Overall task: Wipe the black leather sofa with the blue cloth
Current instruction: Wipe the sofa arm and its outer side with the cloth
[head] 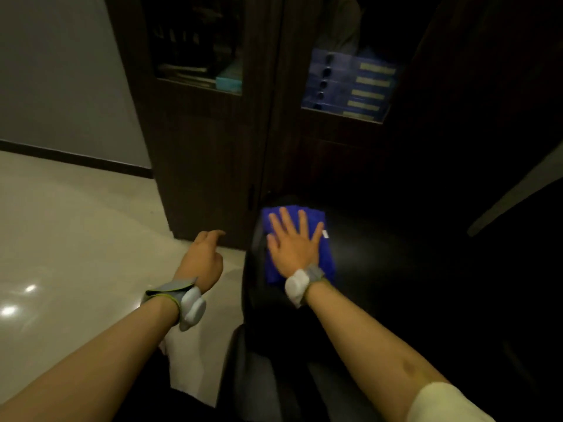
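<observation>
The blue cloth (300,245) is pressed flat on the sofa (396,269), at its left edge, under the spread-fingered right hand (294,242). The left hand (202,260), loosely curled and holding nothing, is kept beside the sofa. Even pressure and overlapping strokes are advised.

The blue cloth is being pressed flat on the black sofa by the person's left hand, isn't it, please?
Not quite: the head view shows the right hand pressing the blue cloth flat on the black sofa. The left hand holds nothing.
</observation>
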Demonstrator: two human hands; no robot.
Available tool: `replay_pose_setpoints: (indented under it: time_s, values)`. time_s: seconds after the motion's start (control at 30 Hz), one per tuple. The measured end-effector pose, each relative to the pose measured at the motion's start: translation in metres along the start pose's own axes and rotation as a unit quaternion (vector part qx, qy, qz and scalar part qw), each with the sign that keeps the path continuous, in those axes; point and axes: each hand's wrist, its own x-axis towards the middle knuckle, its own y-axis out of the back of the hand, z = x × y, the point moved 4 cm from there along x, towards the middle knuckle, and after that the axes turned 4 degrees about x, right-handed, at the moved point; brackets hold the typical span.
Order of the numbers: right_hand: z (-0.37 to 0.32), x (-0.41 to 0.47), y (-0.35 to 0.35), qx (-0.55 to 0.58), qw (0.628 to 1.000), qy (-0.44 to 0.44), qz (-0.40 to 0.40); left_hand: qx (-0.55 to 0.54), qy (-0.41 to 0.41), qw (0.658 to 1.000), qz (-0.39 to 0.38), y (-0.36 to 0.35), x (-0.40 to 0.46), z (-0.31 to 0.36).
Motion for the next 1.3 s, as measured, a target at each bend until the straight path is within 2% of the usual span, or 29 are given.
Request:
replay_pose_setpoints:
  time_s: [0.07,0.13,0.2,0.27,0.37,0.4,0.47,0.57,0.63,0.67,0.73,0.8,0.87,0.9,0.97,1.13,1.17,1.23,1.27,1.3]
  values:
    - [-0.041,-0.029,-0.021,-0.078,0.986,0.147,0.005,-0.006,-0.011,1.0,0.012,0.002,0.001,0.0]
    - [-0.064,-0.069,-0.057,-0.154,0.949,0.274,-0.025,-0.014,-0.003,1.0,0.026,0.004,0.001,-0.007]
    - [-0.056,-0.111,-0.087,-0.217,0.909,0.351,-0.064,-0.018,0.004,0.999,0.028,0.003,-0.001,-0.011]
    - [-0.028,-0.141,-0.097,-0.221,0.896,0.384,-0.036,-0.004,-0.009,1.0,0.016,-0.002,-0.005,-0.012]
    - [0.032,-0.149,-0.072,-0.116,0.944,0.304,0.055,0.023,-0.027,0.999,0.003,-0.007,-0.007,-0.011]
    - [0.057,-0.145,-0.059,-0.102,0.96,0.248,0.083,0.028,-0.03,0.999,-0.002,-0.009,-0.006,-0.011]
    - [0.099,-0.129,-0.034,-0.078,0.988,0.105,0.086,0.035,-0.033,0.999,-0.007,-0.013,-0.006,-0.008]
    - [0.11,-0.102,-0.009,-0.045,0.986,-0.103,0.125,0.041,-0.033,0.999,-0.004,-0.017,-0.005,0.0]
    - [0.083,-0.09,-0.008,-0.023,0.979,-0.14,0.144,0.042,-0.032,0.999,0.0,-0.018,-0.006,0.005]
    - [0.066,-0.087,-0.013,-0.02,0.981,-0.125,0.149,0.046,-0.034,0.998,0.001,-0.019,-0.007,0.008]
    - [0.027,-0.087,-0.031,-0.035,0.989,-0.037,0.137,0.056,-0.04,0.998,0.001,-0.021,-0.01,0.014]
    - [-0.011,-0.101,-0.06,-0.068,0.986,0.109,0.106,0.069,-0.05,0.996,-0.002,-0.022,-0.011,0.02]
    - [-0.032,-0.133,-0.098,-0.112,0.961,0.247,0.049,0.081,-0.063,0.995,-0.011,-0.025,-0.012,0.029]
    - [-0.032,-0.151,-0.116,-0.136,0.946,0.292,0.03,0.085,-0.069,0.994,-0.018,-0.028,-0.012,0.035]
    - [-0.01,-0.183,-0.14,-0.155,0.937,0.311,0.033,0.096,-0.089,0.991,-0.035,-0.033,-0.014,0.046]
    - [0.127,-0.217,-0.108,-0.096,0.973,0.181,0.105,0.156,-0.182,0.97,-0.046,-0.049,-0.022,0.075]
    - [0.164,-0.227,-0.099,-0.089,0.983,0.119,0.108,0.16,-0.189,0.968,-0.043,-0.052,-0.021,0.08]
    - [0.236,-0.245,-0.076,-0.043,0.986,-0.071,0.147,0.152,-0.191,0.969,-0.041,-0.057,-0.019,0.09]
    - [0.263,-0.252,-0.066,0.029,0.968,-0.178,0.176,0.149,-0.19,0.969,-0.042,-0.061,-0.018,0.093]
    - [0.283,-0.257,-0.059,0.116,0.928,-0.277,0.222,0.151,-0.192,0.969,-0.048,-0.066,-0.017,0.094]
